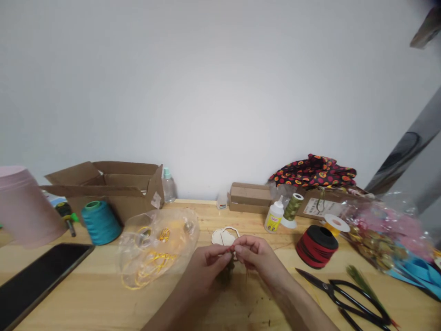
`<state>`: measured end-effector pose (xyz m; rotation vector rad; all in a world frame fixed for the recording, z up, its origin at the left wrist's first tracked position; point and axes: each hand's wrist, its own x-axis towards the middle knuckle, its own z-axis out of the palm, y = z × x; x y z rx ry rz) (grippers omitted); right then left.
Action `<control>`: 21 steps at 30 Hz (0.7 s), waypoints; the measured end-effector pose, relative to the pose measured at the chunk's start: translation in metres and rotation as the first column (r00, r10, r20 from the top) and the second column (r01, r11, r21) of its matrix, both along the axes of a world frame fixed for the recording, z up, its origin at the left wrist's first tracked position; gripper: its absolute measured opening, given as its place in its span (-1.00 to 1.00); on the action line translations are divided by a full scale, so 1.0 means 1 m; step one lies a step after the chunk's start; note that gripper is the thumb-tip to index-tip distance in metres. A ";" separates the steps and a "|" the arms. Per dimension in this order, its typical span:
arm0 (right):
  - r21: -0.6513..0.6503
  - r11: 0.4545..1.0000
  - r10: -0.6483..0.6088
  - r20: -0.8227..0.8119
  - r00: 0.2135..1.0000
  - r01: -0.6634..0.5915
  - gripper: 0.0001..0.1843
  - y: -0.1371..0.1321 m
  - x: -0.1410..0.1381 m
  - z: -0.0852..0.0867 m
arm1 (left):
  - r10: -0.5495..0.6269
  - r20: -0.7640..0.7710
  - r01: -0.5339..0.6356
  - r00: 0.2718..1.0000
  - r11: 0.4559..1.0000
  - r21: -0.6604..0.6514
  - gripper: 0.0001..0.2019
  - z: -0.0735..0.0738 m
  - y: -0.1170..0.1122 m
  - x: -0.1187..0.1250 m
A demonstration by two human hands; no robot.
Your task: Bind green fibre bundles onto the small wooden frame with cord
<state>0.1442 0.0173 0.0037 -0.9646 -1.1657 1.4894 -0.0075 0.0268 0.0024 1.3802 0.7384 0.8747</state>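
Note:
At the middle of the table my left hand (206, 267) is closed, its thumb and fingers pinching the top of a dark green thread tassel (226, 275) that hangs below them. My right hand (261, 259) meets it from the other side, fingertips pinched on a thin red cord (231, 248) at the tassel's top. The fingers partly cover where cord and tassel join. Just behind the hands lies a pale flat cut-out piece (220, 236), partly hidden by them.
Black-handled scissors (330, 289) and a green thread bundle (363, 282) lie at right. Nearby stand a red cord spool (316, 257) and glue bottle (274, 218). At left are a plastic bag (138, 243), teal thread cone (101, 227), phone (37, 280) and cardboard box (117, 202).

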 end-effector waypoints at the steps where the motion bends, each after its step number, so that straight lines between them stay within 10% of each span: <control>1: 0.033 0.998 -0.050 0.052 0.997 0.049 -0.79 0.001 0.000 0.000 | -0.009 -0.002 0.009 1.000 0.998 -0.066 -0.78 -0.001 0.000 0.000; 8: 0.110 0.978 -0.193 0.191 0.962 0.175 -0.80 0.004 -0.004 -0.003 | 0.000 0.252 0.124 0.968 0.871 -0.475 -0.79 0.003 -0.007 0.001; 21: 0.045 0.997 -0.068 -0.020 0.997 0.069 -0.78 0.000 -0.002 0.002 | -0.016 0.198 0.098 0.980 0.905 -0.414 -0.82 0.003 -0.006 0.001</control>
